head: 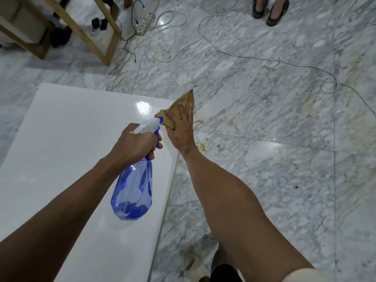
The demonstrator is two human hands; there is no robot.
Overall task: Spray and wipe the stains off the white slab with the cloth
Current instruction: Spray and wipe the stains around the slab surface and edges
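Observation:
The white slab [67, 143] lies on the marble floor and fills the left half of the view. My left hand [134, 144] grips the neck and trigger of a clear blue spray bottle [135, 192], held above the slab with its white and blue nozzle pointing toward the cloth. My right hand [181, 131] presses flat, fingers straight, on a stained tan cloth [182, 104] at the slab's far right corner. One pointed end of the cloth hangs past the slab's edge over the floor.
Brownish stains [202, 146] mark the marble floor right of the slab. Thin cables [264, 60] and a power strip [145, 21] lie on the floor beyond. A wooden frame [97, 37] stands at the top left. Another person's feet [270, 9] stand at the top. My own foot [195, 265] is at the bottom.

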